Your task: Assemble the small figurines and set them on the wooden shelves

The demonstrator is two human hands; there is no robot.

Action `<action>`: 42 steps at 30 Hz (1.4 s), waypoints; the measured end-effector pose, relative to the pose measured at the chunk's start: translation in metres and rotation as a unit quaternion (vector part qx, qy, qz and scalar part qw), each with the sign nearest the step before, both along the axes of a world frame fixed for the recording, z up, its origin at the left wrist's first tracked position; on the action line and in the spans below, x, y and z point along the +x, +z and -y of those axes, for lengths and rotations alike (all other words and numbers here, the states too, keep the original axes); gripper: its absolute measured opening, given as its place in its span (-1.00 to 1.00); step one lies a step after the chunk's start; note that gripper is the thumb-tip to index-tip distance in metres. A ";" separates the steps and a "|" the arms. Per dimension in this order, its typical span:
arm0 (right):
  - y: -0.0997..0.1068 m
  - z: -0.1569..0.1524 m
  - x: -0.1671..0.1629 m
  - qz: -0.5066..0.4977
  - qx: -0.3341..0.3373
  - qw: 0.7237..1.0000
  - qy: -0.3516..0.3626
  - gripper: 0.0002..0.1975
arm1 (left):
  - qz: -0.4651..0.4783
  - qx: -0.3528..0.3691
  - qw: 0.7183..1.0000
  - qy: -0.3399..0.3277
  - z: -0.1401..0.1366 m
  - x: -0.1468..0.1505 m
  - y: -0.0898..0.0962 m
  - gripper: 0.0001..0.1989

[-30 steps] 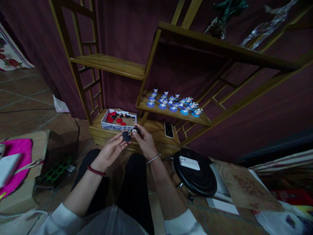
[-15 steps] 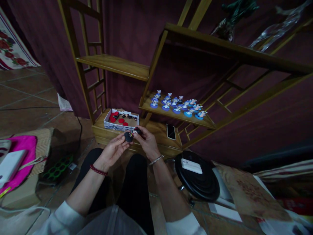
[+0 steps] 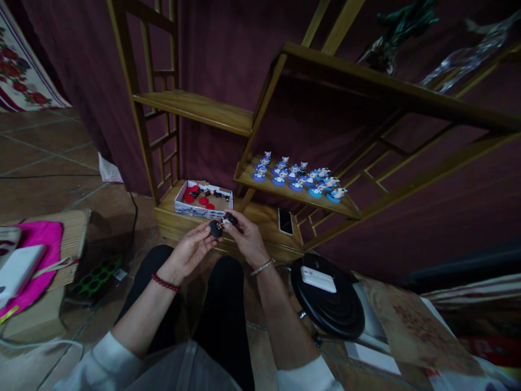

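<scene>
Black, a round base (image 3: pixel 216 228) was pinched by the left hand (image 3: pixel 190 253) while the right hand (image 3: pixel 247 239) gripped the tilted figurine (image 3: pixel 228 219) between them, both grips unchanged from a second earlier; only the view had swung slightly, setting things further right. The figurine looked dark, touched with red and white; whether it joined the base, I couldn't tell. Beyond sat an open box (image 3: pixel 188 208) with red discs (image 3: pixel 203 201), then a shelf (image 3: pixel 245 174) of blue-and-purple figures (image 3: pixel 297 183).

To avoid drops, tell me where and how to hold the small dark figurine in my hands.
Probably its body, from the right: the figurine tilts, with a round black disc at its left end. Whether they're joined is unclear; pinch the disc's rim too, from the left.
</scene>
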State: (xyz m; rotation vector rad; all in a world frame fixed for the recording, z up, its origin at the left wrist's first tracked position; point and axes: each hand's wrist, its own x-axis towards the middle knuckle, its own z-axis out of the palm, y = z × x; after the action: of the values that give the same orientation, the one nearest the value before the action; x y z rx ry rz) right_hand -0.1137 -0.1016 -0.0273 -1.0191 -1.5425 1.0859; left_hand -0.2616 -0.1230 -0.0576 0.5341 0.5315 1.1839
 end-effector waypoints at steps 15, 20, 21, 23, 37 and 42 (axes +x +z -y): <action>-0.003 0.000 -0.004 0.017 -0.009 0.999 0.029 -0.61 | 0.005 0.001 1.000 0.003 0.004 -0.005 -0.005 -0.82; -0.004 -0.001 -0.007 0.005 -0.018 0.999 0.041 -0.57 | -0.002 -0.014 1.000 0.015 0.007 -0.006 -0.001 -0.83; -0.003 -0.001 -0.007 -0.001 -0.017 0.999 0.043 -0.56 | -0.002 -0.013 1.000 0.015 0.008 -0.006 0.000 -0.83; -0.002 -0.001 -0.007 -0.005 -0.011 0.999 0.044 -0.56 | -0.003 -0.006 1.000 0.014 0.009 -0.006 0.002 -0.83; 0.025 0.022 -0.008 -0.008 0.015 0.995 0.100 -0.58 | 0.024 0.076 0.997 -0.010 0.034 -0.014 0.020 -0.75; 0.038 0.034 -0.008 -0.011 0.007 0.991 0.132 -0.58 | 0.035 0.083 0.996 -0.012 0.046 -0.014 0.027 -0.75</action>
State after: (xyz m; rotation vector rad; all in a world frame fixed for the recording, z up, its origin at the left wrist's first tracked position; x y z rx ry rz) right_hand -0.1213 -0.1353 0.0103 -0.8057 -1.6989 1.2610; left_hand -0.2757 -0.1693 -0.0311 0.6371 0.3667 1.2254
